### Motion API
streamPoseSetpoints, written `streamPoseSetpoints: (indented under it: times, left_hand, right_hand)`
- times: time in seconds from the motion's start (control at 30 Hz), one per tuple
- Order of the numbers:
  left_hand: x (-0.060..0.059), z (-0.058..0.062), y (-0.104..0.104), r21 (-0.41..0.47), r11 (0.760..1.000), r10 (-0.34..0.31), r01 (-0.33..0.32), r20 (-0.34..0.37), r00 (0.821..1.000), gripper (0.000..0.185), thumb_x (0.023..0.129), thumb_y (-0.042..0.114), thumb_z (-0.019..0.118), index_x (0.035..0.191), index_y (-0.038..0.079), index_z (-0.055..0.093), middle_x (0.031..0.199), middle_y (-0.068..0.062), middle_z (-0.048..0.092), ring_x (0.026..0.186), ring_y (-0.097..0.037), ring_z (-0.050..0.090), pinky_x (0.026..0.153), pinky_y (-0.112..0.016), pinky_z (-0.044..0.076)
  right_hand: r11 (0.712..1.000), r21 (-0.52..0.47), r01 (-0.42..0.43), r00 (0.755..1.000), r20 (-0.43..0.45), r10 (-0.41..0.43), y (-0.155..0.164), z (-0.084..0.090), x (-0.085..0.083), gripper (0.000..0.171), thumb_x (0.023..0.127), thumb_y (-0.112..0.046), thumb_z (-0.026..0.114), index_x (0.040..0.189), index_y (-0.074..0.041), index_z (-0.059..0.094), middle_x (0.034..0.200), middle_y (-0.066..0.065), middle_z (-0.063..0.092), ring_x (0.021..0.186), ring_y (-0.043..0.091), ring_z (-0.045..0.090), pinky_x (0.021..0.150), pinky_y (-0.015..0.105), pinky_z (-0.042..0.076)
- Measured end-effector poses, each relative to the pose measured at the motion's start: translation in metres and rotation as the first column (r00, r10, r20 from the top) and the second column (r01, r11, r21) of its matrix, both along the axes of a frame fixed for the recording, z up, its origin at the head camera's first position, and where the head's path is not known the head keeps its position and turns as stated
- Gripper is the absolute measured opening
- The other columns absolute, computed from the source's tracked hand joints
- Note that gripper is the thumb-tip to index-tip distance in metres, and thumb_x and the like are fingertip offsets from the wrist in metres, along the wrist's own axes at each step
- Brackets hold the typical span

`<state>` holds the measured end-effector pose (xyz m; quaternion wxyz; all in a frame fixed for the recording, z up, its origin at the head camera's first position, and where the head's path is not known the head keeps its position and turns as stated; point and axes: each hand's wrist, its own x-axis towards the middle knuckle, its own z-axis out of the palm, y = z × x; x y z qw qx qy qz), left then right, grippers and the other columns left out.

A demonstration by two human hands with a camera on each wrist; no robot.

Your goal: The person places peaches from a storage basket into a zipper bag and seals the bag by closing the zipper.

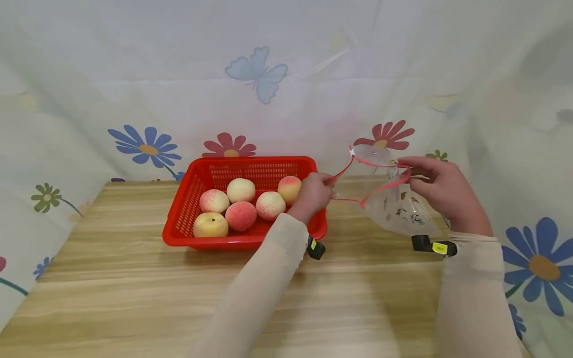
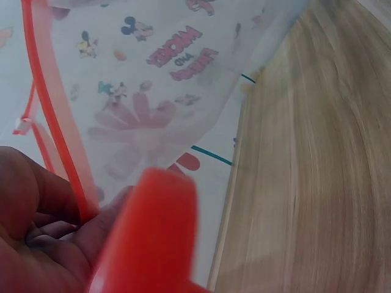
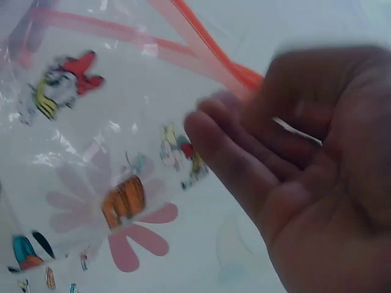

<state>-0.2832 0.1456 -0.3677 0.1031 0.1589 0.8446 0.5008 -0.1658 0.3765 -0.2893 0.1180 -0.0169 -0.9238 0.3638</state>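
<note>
Between my hands hangs a clear plastic zipper bag (image 1: 396, 211) with cartoon prints and a red zip edge, its mouth spread wide. My left hand (image 1: 313, 194) pinches one end of the red edge, close over the right rim of the red basket. At the opposite end, my right hand (image 1: 440, 186) pinches the red edge between thumb and fingers. In the left wrist view the bag's printed side (image 2: 153, 61) fills much of the frame. Several peaches (image 1: 241, 216) lie in the red plastic basket (image 1: 241, 242), left of the bag.
The wooden table (image 1: 134, 298) carries the basket near its back edge. A pale curtain (image 1: 179, 59) with flowers and a butterfly hangs behind and at both sides. The basket's rim (image 2: 153, 232) rises close to my left hand.
</note>
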Motion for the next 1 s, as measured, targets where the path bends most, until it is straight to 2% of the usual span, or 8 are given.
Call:
streamPoseSetpoints:
  times: [0.2, 0.33, 0.43, 0.6, 0.63, 0.77, 0.87, 1.0]
  left_hand:
    - [0.0, -0.001, -0.003, -0.071, 0.995, -0.067, 0.064, -0.043, 0.997, 0.038, 0.093, 0.013, 0.059, 0.131, 0.011, 0.06, 0.09, -0.005, 0.066, 0.063, -0.018, 0.053, 0.055, -0.023, 0.048]
    - [0.002, 0.0, -0.004, -0.081, 0.993, -0.089, 0.084, -0.064, 0.994, 0.039, 0.095, 0.014, 0.058, 0.133, 0.01, 0.058, 0.086, -0.003, 0.063, 0.057, -0.016, 0.05, 0.052, -0.022, 0.046]
    - [0.005, 0.001, -0.004, -0.089, 0.992, -0.096, 0.089, -0.081, 0.992, 0.039, 0.096, 0.014, 0.057, 0.134, 0.009, 0.057, 0.087, -0.004, 0.064, 0.057, -0.016, 0.05, 0.052, -0.022, 0.046]
    - [0.005, 0.001, -0.003, -0.107, 0.988, -0.124, 0.115, -0.085, 0.989, 0.039, 0.098, 0.017, 0.054, 0.135, 0.009, 0.056, 0.093, -0.004, 0.066, 0.064, -0.015, 0.054, 0.056, -0.021, 0.048]
    - [0.005, 0.001, -0.003, -0.109, 0.987, -0.125, 0.116, -0.081, 0.989, 0.039, 0.098, 0.018, 0.054, 0.135, 0.009, 0.056, 0.095, -0.004, 0.066, 0.067, -0.015, 0.056, 0.058, -0.021, 0.049]
    - [0.006, 0.001, -0.005, -0.123, 0.986, -0.12, 0.111, -0.072, 0.99, 0.038, 0.098, 0.019, 0.054, 0.136, 0.01, 0.056, 0.095, -0.004, 0.066, 0.074, -0.015, 0.058, 0.063, -0.02, 0.052]
    - [0.007, 0.002, -0.006, -0.154, 0.981, -0.13, 0.115, -0.093, 0.987, 0.04, 0.099, 0.019, 0.052, 0.139, 0.012, 0.053, 0.087, -0.004, 0.063, 0.069, -0.016, 0.056, 0.061, -0.02, 0.05]
    - [0.008, 0.005, -0.009, -0.198, 0.975, -0.131, 0.102, -0.141, 0.981, 0.044, 0.099, 0.016, 0.049, 0.143, 0.013, 0.049, 0.085, -0.004, 0.062, 0.062, -0.016, 0.052, 0.056, -0.02, 0.049]
  right_hand:
    - [0.997, 0.018, 0.078, 0.988, -0.132, -0.075, -0.009, -0.017, -0.01, 0.032, 0.095, -0.023, 0.06, 0.126, -0.014, 0.065, 0.116, 0.014, 0.067, 0.085, 0.002, 0.058, 0.065, 0.006, 0.046]
    - [0.993, 0.015, 0.114, 0.981, -0.16, -0.111, -0.015, -0.03, -0.015, 0.029, 0.096, -0.023, 0.058, 0.122, -0.014, 0.066, 0.115, 0.011, 0.064, 0.088, 0.011, 0.055, 0.06, 0.016, 0.048]
    - [0.994, -0.017, 0.112, 0.977, -0.182, -0.113, -0.02, -0.041, -0.019, 0.028, 0.096, -0.025, 0.06, 0.12, -0.012, 0.067, 0.122, 0.011, 0.06, 0.103, 0.022, 0.053, 0.079, 0.032, 0.053]
    - [0.991, -0.107, 0.08, 0.982, -0.16, -0.097, -0.025, -0.053, -0.024, 0.035, 0.094, -0.034, 0.062, 0.121, -0.012, 0.067, 0.132, 0.01, 0.059, 0.126, 0.026, 0.047, 0.104, 0.055, 0.041]
    - [0.99, -0.116, 0.078, 0.984, -0.148, -0.095, -0.027, -0.055, -0.025, 0.036, 0.094, -0.035, 0.061, 0.122, -0.012, 0.067, 0.132, 0.011, 0.06, 0.126, 0.026, 0.048, 0.105, 0.055, 0.042]
    - [0.989, -0.121, 0.091, 0.985, -0.135, -0.107, -0.03, -0.062, -0.025, 0.038, 0.095, -0.037, 0.059, 0.124, -0.013, 0.066, 0.125, 0.011, 0.065, 0.114, 0.02, 0.054, 0.093, 0.028, 0.05]
    - [0.989, -0.111, 0.094, 0.978, -0.175, -0.113, -0.031, -0.067, -0.028, 0.034, 0.096, -0.032, 0.059, 0.121, -0.013, 0.068, 0.12, 0.01, 0.067, 0.108, 0.017, 0.056, 0.081, 0.009, 0.043]
    - [0.989, -0.126, 0.076, 0.974, -0.201, -0.101, -0.032, -0.071, -0.033, 0.03, 0.096, -0.028, 0.059, 0.119, -0.011, 0.068, 0.12, 0.01, 0.066, 0.11, 0.018, 0.056, 0.081, 0.005, 0.042]
